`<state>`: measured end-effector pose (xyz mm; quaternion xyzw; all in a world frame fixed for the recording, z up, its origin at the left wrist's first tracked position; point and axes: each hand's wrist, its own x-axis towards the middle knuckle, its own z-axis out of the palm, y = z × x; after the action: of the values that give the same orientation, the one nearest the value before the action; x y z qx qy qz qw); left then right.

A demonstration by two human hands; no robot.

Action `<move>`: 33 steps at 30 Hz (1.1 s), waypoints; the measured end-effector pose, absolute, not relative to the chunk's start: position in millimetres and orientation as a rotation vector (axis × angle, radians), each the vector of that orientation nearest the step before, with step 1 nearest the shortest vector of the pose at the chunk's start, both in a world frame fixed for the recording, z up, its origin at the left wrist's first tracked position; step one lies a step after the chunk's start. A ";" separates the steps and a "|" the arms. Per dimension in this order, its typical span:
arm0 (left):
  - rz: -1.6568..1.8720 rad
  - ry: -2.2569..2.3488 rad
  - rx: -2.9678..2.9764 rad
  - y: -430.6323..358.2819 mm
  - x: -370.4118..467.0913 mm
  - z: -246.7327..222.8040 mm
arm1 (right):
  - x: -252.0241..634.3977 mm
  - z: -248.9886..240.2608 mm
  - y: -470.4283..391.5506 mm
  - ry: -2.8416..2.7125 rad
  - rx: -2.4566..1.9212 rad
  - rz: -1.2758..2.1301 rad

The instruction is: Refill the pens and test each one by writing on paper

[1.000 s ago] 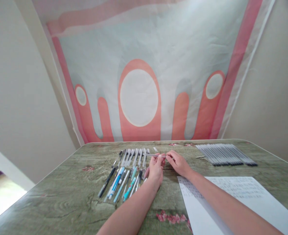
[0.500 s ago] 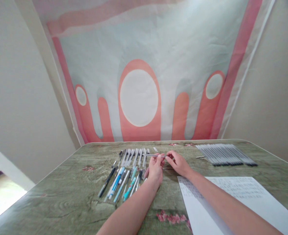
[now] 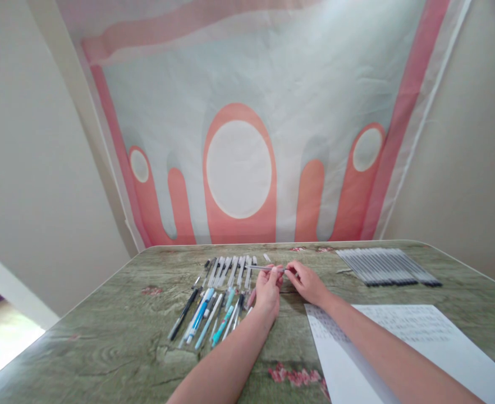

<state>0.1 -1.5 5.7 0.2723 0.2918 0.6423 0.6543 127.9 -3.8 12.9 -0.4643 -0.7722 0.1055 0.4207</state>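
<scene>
Passing above a rectangular white paper sheet printed with rows (image 3: pixel 436 349), nearer and right of the fingers. Pinching a thin grey translucent pen (image 3: pixel 260 267) in the left hand (image 3: pixel 268 292), with the right hand's (image 3: pixel 308 285) fingers closed on its right end, scarcely shifted within the last second, so probably still at fine work there. Leaving untouched mixed blue, black and white plastic pens (image 3: pixel 200 316), nearer and left of the fingers, then clear grey black-ended plastic sticks (image 3: pixel 384 266), well apart to their right.
</scene>
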 end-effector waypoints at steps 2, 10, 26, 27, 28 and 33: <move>1.454 0.663 0.626 -2.0 0.1 6.7 | 127.6 11.6 -2.6 -1.954 -1.171 0.241; 1.451 0.661 0.614 -2.6 -0.2 7.5 | 128.3 14.7 -5.0 -1.921 -1.140 0.293; 1.431 0.677 0.633 -5.2 0.0 11.4 | 128.9 11.9 -4.4 -1.958 -1.195 0.297; 1.427 0.679 0.640 -5.6 0.1 12.3 | 129.0 11.8 -4.3 -1.960 -1.195 0.298; 1.423 0.680 0.647 -5.9 0.2 13.1 | 129.1 11.7 -4.1 -1.959 -1.194 0.303; 1.415 0.664 0.659 -5.6 0.8 13.6 | 129.0 12.4 -2.6 -1.906 -1.185 0.416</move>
<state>0.8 -5.6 13.6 0.2916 0.2936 0.6257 0.6613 129.0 -2.6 12.4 -0.4721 -0.7593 0.1655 0.4162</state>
